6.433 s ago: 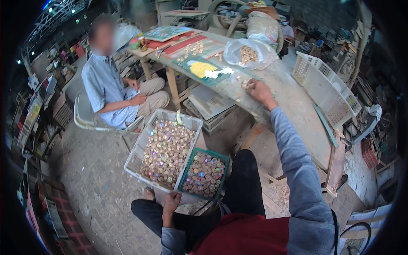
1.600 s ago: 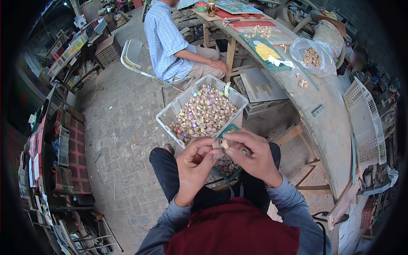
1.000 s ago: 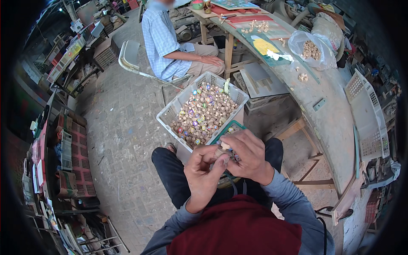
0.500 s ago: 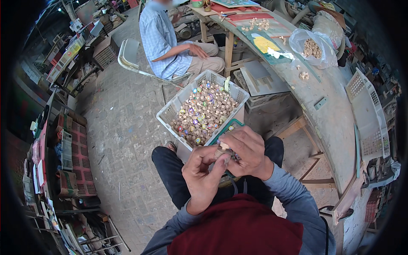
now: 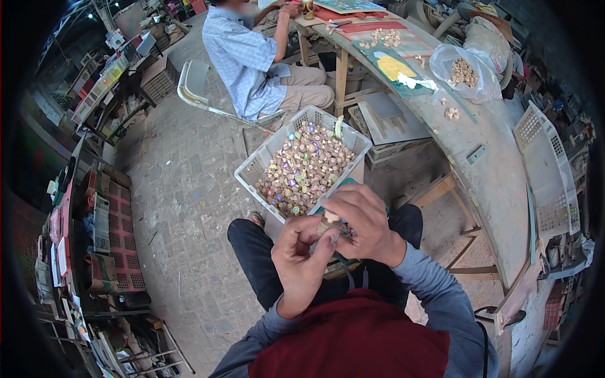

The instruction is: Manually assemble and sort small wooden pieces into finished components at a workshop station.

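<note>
My left hand point(image 5: 301, 258) is closed, its thumb and fingers pinching a small pale turned-wood knob point(image 5: 331, 216) upright in front of my lap. From above and the right, my right hand point(image 5: 367, 225) has its fingers closed over the top of the same knob. Its lower part is mostly hidden by the fingers. Just beyond my hands stands a white plastic crate point(image 5: 252, 186) heaped with small wooden knobs point(image 5: 324, 157), some with coloured round faces. A green-edged container point(image 5: 348, 181) shows partly beneath my right hand.
At the far side a person in a checked shirt point(image 5: 242, 63) sits on a folding chair point(image 5: 192, 82). A long worktable point(image 5: 485, 183) curves along my right, bearing loose wooden pieces point(image 5: 384, 38) and a clear bag of them point(image 5: 472, 79). Pink crates point(image 5: 120, 233) stand left.
The seated person has leaned toward the table and raised both hands from the lap to its edge. My hands keep nearly the same hold on the wooden knob.
</note>
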Action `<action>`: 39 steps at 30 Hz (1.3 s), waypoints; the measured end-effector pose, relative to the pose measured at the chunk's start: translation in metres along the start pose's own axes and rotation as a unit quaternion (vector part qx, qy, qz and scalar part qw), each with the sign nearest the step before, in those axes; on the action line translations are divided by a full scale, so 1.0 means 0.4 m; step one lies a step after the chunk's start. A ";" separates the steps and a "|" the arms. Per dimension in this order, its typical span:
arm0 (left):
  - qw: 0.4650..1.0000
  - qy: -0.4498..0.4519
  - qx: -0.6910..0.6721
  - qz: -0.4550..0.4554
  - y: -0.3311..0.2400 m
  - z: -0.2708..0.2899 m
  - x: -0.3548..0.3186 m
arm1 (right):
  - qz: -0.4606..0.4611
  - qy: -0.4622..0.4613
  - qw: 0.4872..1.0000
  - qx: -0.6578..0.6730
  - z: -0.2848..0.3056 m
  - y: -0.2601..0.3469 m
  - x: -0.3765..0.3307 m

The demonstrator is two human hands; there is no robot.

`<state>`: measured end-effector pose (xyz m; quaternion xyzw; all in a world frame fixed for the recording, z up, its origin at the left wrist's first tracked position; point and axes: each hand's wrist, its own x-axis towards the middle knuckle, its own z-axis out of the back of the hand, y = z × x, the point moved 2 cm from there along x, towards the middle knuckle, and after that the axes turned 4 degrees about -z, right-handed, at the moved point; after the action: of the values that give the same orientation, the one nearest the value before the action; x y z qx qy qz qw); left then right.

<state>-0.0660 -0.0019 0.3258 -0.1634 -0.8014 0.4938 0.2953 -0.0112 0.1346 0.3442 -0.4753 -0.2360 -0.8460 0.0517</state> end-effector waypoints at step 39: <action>0.851 0.008 0.521 0.071 0.702 0.452 0.208 | -0.269 -0.036 0.956 -0.116 0.149 -0.161 -0.178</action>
<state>-0.2533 0.0475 0.0414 -0.0460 -0.4105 0.8572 0.3076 0.0540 0.2084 0.2889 -0.4272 -0.2570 -0.8326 -0.2414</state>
